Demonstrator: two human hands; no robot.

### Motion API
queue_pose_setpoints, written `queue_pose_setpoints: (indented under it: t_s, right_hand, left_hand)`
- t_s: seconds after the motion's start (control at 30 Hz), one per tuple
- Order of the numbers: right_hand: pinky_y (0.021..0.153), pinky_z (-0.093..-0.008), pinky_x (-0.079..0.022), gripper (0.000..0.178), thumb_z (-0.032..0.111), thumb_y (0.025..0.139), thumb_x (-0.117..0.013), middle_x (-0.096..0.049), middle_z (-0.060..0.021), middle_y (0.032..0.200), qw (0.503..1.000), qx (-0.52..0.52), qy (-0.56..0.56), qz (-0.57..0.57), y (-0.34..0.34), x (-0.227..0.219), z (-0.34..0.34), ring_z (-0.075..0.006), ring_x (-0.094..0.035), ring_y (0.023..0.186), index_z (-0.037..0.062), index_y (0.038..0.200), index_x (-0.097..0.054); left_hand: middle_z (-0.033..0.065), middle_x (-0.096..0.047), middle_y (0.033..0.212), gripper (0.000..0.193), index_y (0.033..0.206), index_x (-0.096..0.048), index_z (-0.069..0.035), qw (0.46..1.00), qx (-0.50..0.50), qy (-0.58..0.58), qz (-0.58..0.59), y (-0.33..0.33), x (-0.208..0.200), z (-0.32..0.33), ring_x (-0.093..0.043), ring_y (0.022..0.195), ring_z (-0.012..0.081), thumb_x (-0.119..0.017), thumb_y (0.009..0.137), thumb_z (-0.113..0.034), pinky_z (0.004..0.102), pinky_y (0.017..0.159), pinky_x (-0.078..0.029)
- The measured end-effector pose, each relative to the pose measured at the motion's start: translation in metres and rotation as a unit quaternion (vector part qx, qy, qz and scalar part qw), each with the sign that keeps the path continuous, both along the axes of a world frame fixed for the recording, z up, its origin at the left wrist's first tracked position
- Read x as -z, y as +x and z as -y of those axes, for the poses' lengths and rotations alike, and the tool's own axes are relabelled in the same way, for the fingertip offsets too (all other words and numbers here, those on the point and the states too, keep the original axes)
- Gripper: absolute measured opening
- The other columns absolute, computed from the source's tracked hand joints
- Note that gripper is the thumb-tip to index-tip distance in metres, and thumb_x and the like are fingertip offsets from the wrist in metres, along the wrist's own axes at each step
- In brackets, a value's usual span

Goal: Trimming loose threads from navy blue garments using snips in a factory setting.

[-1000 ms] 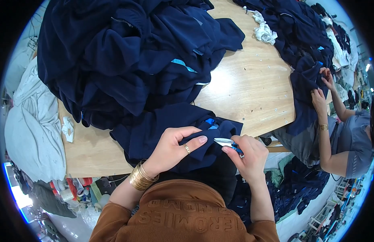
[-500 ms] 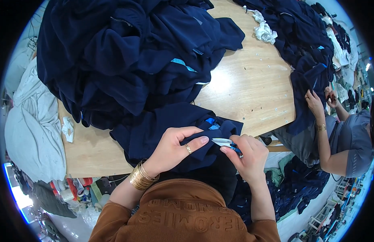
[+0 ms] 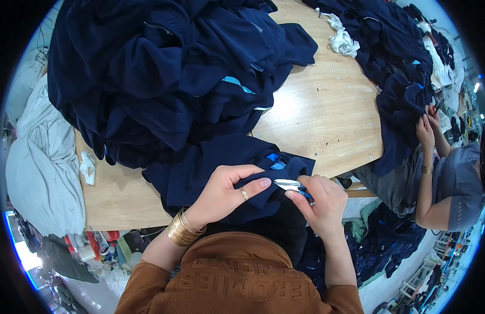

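Observation:
A dark navy garment (image 3: 200,162) lies bunched at the table's near edge, with a bright blue patch (image 3: 277,163) showing in its folds. My left hand (image 3: 225,192) is closed on the cloth, thumb on top and the fingers hidden beneath the fold. In my right hand (image 3: 324,200) is a small pair of thread snips (image 3: 290,185) with pale metal blades and a blue handle. The blades point left and lie against the navy cloth, close to my left thumb. Whether they touch a thread is too small to see.
A large heap of navy garments (image 3: 148,68) covers the far left of the wooden table (image 3: 336,115). Grey cloth (image 3: 43,167) hangs at the left edge. A co-worker (image 3: 452,183) handles navy garments (image 3: 399,99) on the right. Crumpled white material (image 3: 344,44) lies at the back.
My hands and the snips have hardly moved. The co-worker's hands have shifted right, away from the middle of the table, and the navy cloth near them has changed shape.

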State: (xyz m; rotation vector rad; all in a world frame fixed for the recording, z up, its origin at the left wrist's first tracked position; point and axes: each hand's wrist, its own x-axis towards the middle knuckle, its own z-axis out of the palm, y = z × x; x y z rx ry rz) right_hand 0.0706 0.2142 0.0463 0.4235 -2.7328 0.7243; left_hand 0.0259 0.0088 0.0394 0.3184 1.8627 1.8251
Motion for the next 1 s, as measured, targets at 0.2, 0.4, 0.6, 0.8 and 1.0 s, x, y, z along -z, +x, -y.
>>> queue_pose_setpoints:
  t_s: [0.2,0.4,0.6,0.8,1.0]
  right_hand:
    - [0.049,-0.0289,-0.039,0.024,0.028,0.072,-0.071,-0.052,-0.0028,0.062,0.999,0.023,-0.035,0.004,0.0005,0.0019,-0.0011,-0.0195,-0.052,0.053,0.0077,0.080,-0.060]
    - [0.048,-0.0293,-0.039,0.025,0.028,0.072,-0.071,-0.052,-0.0034,0.062,1.000,0.016,-0.024,0.010,0.0052,0.0016,-0.0029,-0.0200,-0.051,0.054,0.0071,0.081,-0.060]
    - [0.048,-0.0296,-0.037,0.027,0.030,0.071,-0.072,-0.050,-0.0032,0.062,1.000,0.003,-0.002,-0.006,0.0047,0.0020,-0.0010,-0.0197,-0.049,0.053,0.0080,0.081,-0.059]
    - [0.049,-0.0293,-0.037,0.027,0.030,0.070,-0.072,-0.050,-0.0026,0.063,1.000,0.001,0.006,-0.013,0.0038,0.0005,0.0010,-0.0190,-0.049,0.053,0.0089,0.080,-0.059]
    - [0.048,-0.0290,-0.035,0.027,0.031,0.070,-0.072,-0.048,-0.0021,0.062,1.000,0.001,0.020,-0.021,0.0037,-0.0011,0.0018,-0.0183,-0.047,0.053,0.0096,0.081,-0.059]
  left_hand:
    - [-0.0028,-0.060,0.076,0.024,0.097,-0.064,0.002,0.998,-0.016,0.040,0.050,-0.0001,0.0041,-0.0003,-0.046,0.067,0.0022,-0.061,0.086,-0.020,0.0171,0.060,-0.038]
    - [-0.0038,-0.059,0.077,0.024,0.095,-0.065,0.001,0.990,-0.033,0.074,0.116,-0.0002,0.0023,0.0012,-0.047,0.071,0.0015,-0.061,0.086,-0.021,0.0162,0.064,-0.038]
    - [-0.0055,-0.057,0.075,0.023,0.095,-0.065,0.000,0.986,-0.028,0.091,0.134,0.0003,0.0051,0.0004,-0.044,0.068,0.0008,-0.060,0.087,-0.021,0.0164,0.062,-0.036]
    - [-0.0054,-0.057,0.077,0.023,0.097,-0.065,-0.001,0.979,-0.029,0.116,0.163,0.0019,0.0067,-0.0014,-0.045,0.069,0.0006,-0.059,0.087,-0.020,0.0161,0.063,-0.036]
    - [-0.0033,-0.062,0.083,0.025,0.102,-0.064,-0.001,0.962,-0.026,0.154,0.225,0.0016,0.0069,-0.0025,-0.049,0.073,0.0009,-0.059,0.087,-0.020,0.0161,0.069,-0.039]
